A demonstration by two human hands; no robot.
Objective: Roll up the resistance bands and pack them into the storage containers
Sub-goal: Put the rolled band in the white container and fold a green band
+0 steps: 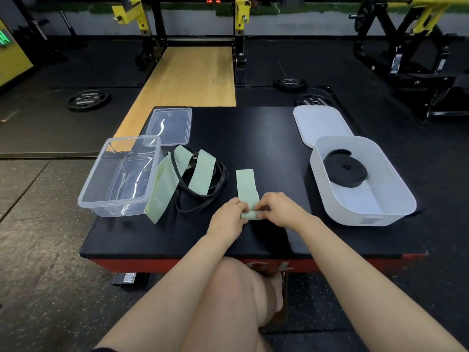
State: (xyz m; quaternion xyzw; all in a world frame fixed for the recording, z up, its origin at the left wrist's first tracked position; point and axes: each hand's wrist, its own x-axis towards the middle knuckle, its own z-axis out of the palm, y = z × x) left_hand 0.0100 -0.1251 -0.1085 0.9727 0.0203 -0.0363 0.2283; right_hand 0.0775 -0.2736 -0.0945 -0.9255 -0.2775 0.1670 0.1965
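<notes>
- L hand [229, 216] + R hand [278, 207]: fingers curled, both pinching rolled near end of light green band [246, 187] at surface [266, 138] centre.
- Rest of band flat, pointing away.
- Coiled black band [345, 168] in white container [396, 196], R side.
- Clear container [87, 196] L.

Dark rubber gym floor [38, 224], wooden lifting platform [187, 77], yellow-black rack [241, 19], scattered weight plates [87, 98].

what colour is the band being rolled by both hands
Pale green band, seen in the head view.
</notes>
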